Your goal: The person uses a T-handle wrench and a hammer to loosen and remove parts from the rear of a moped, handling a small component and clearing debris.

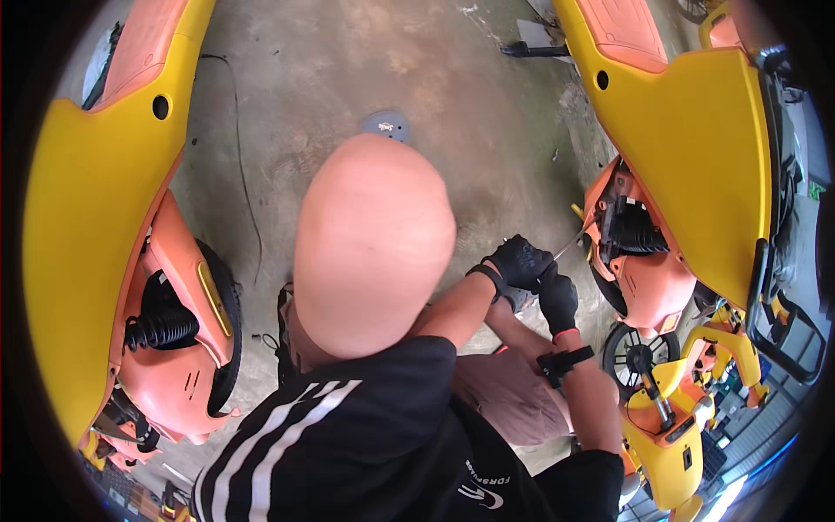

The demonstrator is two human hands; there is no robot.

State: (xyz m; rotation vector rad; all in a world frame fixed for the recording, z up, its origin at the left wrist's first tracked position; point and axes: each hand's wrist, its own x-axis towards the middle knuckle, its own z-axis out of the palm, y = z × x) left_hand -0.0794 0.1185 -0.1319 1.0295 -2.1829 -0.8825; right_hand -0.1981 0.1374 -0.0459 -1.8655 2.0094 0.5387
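Both of my hands wear black gloves and are close together, low on the right. My left hand (522,263) is closed round the near end of a thin metal rod (572,244). The rod slants up toward the underside of a yellow and orange scooter (644,300), near its black spring (639,230). Just below and to the right, my right hand (557,300) is closed too, its fingers against the left hand at the rod's end. Whatever handle the rod has is hidden by the gloves.
My bare left knee (374,244) rises in the middle, with a grey clog (387,126) beyond it. Another yellow and orange scooter (96,235) stands close on the left. A dark cable (239,148) lies on the concrete floor. More scooters (670,435) stand at the lower right.
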